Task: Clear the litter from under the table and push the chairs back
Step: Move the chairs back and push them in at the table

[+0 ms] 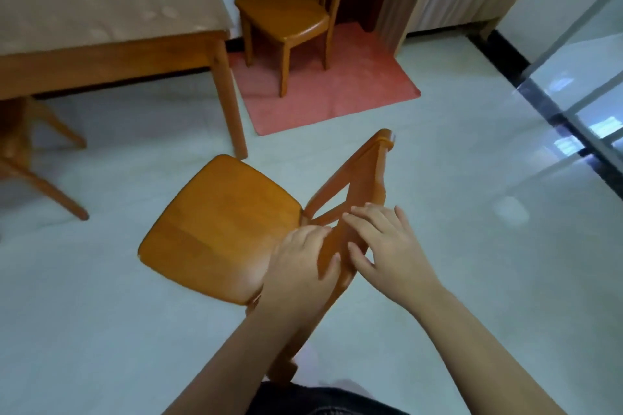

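The chair (pixel 219 229) stands on the floor (pixel 455 280) in front of the table (pixel 111 55), apart from it. Its seat points toward the table's near corner. Both hands are on the top of the chair's back. The left hand (pixel 300 266) has its fingers curled over the back and grips it. The right hand (pixel 391 246) lies beside it with fingers almost straight and a little spread, only resting on the wood. I cannot see that it closes around anything.

I judge that the step is pushing this chair in. No litter shows on the part of the floor under the table that I can see, but most of that space is hidden.

The seat is turned toward the corner leg (pixel 231 101) and not toward the open side, so a straight push may knock the chair against this leg. Only one hand really holds the chair, so it may turn during the push. The floor looks smooth and shiny, and the legs may slide too fast or scrape it.

Another chair (pixel 30 158) is already under the table on the left. A third one (pixel 286 15) stands beyond the table's corner on a pink mat (pixel 354 84).
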### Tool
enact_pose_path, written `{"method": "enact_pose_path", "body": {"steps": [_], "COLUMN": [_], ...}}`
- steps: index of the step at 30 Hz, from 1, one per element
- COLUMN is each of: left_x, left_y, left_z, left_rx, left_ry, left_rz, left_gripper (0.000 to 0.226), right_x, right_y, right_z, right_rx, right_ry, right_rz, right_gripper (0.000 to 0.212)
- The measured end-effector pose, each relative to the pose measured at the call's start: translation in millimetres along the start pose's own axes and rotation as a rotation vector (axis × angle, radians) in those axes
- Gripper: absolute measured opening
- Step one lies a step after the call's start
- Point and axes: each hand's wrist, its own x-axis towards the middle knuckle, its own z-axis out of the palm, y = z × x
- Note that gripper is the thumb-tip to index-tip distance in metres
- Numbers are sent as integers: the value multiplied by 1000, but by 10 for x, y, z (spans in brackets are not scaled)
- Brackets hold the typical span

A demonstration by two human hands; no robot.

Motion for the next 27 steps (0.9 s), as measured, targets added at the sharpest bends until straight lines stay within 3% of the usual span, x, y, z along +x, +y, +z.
{"method": "enact_pose_path", "body": {"steps": [5, 12, 18, 22, 27], "left_x": [45, 118, 96, 36, -6], "left_y": [46, -5, 165, 431, 753], "left_z": [105, 139, 188, 314, 646], "left_rx": [-35, -96, -96, -125, -66], "left_ry": [64, 109, 255, 300, 413], "left_rz": [31, -169, -411, -558, -642], "left_gripper": [45, 54, 38, 40, 30], "right_x": [190, 557, 707, 695, 742], "right_y": [156, 355, 623, 829, 1034], "right_z": [12, 77, 168, 127, 122], "right_rx": [11, 6, 96, 183, 161], "right_ry": [-66, -212, -369, -456, -561], "right_rz": [-85, -294, -556, -725, -932], "right_gripper": [36, 37, 40, 42, 44]}}
